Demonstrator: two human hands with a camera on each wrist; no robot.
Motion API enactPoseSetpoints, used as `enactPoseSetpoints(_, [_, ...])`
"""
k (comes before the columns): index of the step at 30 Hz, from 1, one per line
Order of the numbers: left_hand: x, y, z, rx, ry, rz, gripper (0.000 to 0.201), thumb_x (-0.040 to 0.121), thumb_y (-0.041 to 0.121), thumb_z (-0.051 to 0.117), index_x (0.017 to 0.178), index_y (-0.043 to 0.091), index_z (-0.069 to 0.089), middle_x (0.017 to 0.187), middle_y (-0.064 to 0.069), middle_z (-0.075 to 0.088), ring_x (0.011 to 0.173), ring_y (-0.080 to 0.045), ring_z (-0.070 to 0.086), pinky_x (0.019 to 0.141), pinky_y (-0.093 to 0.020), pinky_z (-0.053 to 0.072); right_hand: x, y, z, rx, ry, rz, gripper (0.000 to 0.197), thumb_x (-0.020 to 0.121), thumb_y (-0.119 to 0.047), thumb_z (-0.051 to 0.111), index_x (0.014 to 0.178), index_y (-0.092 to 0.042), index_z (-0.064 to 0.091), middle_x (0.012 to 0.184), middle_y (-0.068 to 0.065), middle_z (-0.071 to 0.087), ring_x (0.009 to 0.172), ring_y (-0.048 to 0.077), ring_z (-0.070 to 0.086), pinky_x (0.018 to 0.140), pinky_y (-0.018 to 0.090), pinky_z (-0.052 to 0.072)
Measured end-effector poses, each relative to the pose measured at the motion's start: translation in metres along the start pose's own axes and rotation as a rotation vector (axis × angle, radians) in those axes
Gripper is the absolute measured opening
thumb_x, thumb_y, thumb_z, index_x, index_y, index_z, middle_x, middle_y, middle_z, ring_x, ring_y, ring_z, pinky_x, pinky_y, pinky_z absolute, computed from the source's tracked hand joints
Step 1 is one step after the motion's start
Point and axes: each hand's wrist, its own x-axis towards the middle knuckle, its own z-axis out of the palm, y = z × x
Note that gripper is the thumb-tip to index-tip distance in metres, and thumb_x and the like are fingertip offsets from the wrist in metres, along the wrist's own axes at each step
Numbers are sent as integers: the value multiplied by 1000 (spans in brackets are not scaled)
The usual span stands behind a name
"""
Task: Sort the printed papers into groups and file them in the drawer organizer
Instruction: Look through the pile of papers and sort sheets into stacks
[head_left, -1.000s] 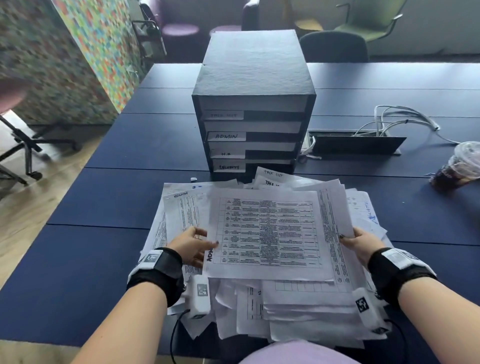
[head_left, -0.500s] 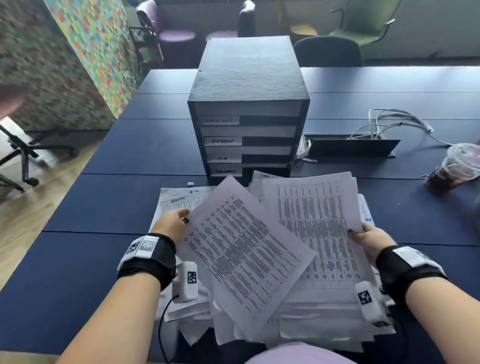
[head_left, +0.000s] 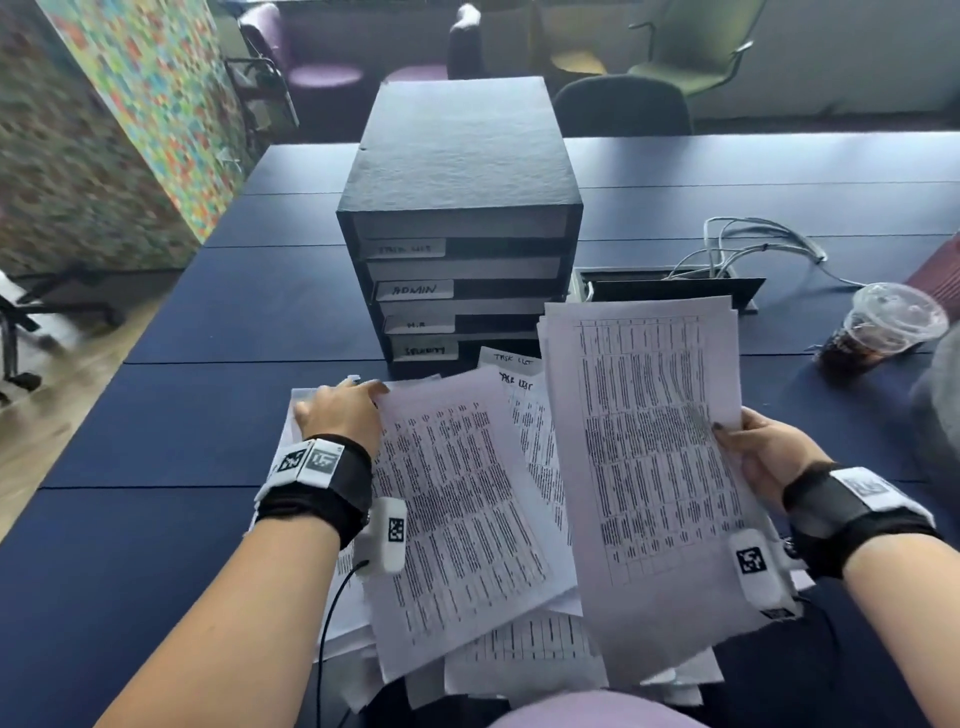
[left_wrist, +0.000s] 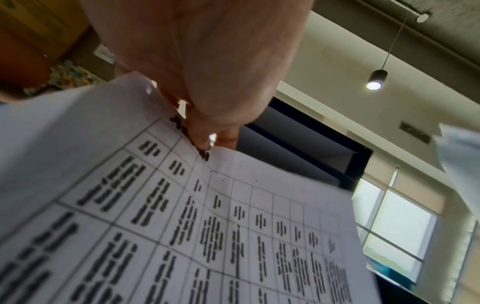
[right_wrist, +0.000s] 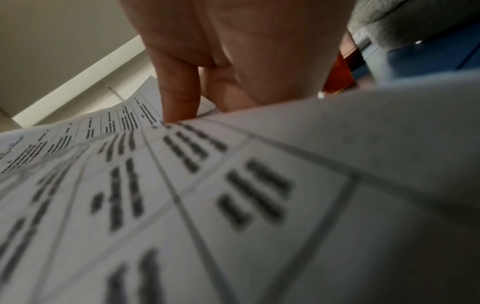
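Two hands busy: your left hand (head_left: 340, 415) pinches a white printed table sheet (head_left: 457, 514) at lower centre, right hand (head_left: 769, 447) grips the raised sheaf (head_left: 649, 457), black labelled drawer organizer (head_left: 457, 234) dead ahead, nearer left.

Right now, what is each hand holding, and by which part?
The left hand pinches a printed sheet at its top left corner. The right hand grips a raised sheaf of sheets by its right edge, thumb on the front.
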Motion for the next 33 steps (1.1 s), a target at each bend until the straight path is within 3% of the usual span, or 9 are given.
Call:
enactPoseSetpoints(3, [0, 18, 9, -291, -29, 42, 48, 83, -2, 37, 109, 28, 65, 108, -3, 64, 94, -28, 59, 80, -31, 46, -2, -3, 14, 43, -59, -5, 15, 76, -2, 65, 90, -7, 64, 70, 8, 70, 55, 19, 66, 54, 32, 57])
enactPoseSetpoints(5, [-3, 31, 16, -479, -26, 61, 36, 86, 0, 44, 99, 22, 69, 96, -4, 69, 84, -24, 60, 73, -24, 42, 2, 3, 20, -17, -58, 33, 31, 62, -9, 79, 89, -7, 65, 75, 12, 69, 57, 20, 66, 57, 34, 58])
enactPoseSetpoints(8, [-11, 48, 24, -772, -37, 101, 25, 89, 2, 54, 95, 19, 71, 96, -1, 71, 90, -17, 64, 79, -19, 46, 4, 14, 31, -169, -3, 59, 20, 84, 10, 50, 95, -4, 60, 72, 11, 67, 57, 22, 63, 61, 35, 56])
enactPoseSetpoints(10, [-17, 52, 26, -865, -76, 141, 29, 90, 1, 54, 106, 19, 70, 104, 5, 68, 94, -8, 61, 80, -7, 41, 7, 25, 35, -269, 18, 91, 22, 87, 10, 48, 96, -5, 60, 76, 14, 65, 61, 27, 61, 66, 41, 55])
enactPoseSetpoints(14, [-20, 27, 38, -825, -50, -28, 38, 92, 5, 50, 123, 25, 62, 110, 5, 63, 101, -14, 59, 90, -20, 39, 20, 53, 29, -522, 97, 122, 14, 83, 1, 61, 91, -11, 65, 91, 20, 67, 85, 37, 64, 87, 55, 50])
enactPoseSetpoints(21, [-22, -46, 67, -813, -106, -579, 36, 82, 4, 56, 118, 9, 58, 98, -15, 67, 85, -32, 64, 75, -33, 51, 26, 68, 21, -695, 182, 215, 32, 83, -2, 63, 115, 0, 60, 101, 15, 62, 102, 32, 60, 97, 49, 46])
enactPoseSetpoints(24, [-24, -46, 77, -977, -175, -566, 38, 86, 14, 64, 121, 7, 54, 89, -14, 62, 67, -25, 59, 64, -32, 50, 22, 64, 31, -793, 215, 193, 29, 86, -2, 60, 115, 5, 59, 103, 20, 62, 102, 35, 58, 97, 47, 43])
enactPoseSetpoints(29, [-35, -29, 69, -916, -181, -412, 30, 89, 25, 64, 114, 10, 58, 101, -9, 64, 84, -20, 56, 68, -25, 41, 18, 62, 35, -866, 249, 187, 31, 88, -6, 59, 118, 4, 58, 115, 23, 62, 105, 36, 57, 96, 43, 44])
enactPoseSetpoints(33, [-38, -21, 63, -706, -24, -325, 30, 88, 32, 62, 113, 14, 66, 93, -6, 59, 87, -25, 56, 73, -27, 42, 11, 59, 38, -946, 248, 184, 31, 91, -12, 57, 119, 1, 58, 115, 20, 62, 96, 29, 56, 77, 28, 38])
